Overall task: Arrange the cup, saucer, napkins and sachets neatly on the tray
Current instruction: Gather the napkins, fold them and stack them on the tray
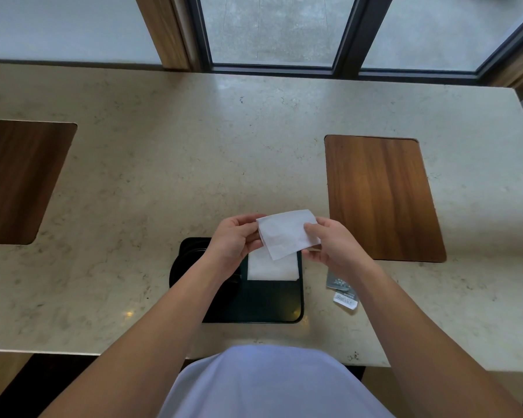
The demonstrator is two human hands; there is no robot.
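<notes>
A dark rectangular tray (272,309) lies on the stone counter in front of me. Another white napkin (272,268) lies flat in the tray's far right part. Above it I hold a folded white napkin (286,233) between both hands: my left hand (234,241) pinches its left edge and my right hand (334,244) grips its right edge. A dark round shape, perhaps the saucer (183,263), shows at the tray's left side, mostly hidden by my left forearm. Two sachets (343,292) lie on the counter just right of the tray. I see no cup.
A wooden inlay panel (381,197) sits in the counter to the right, another wooden panel (18,179) to the left. The window frame (272,69) runs along the counter's far edge. The counter's near edge is by my waist.
</notes>
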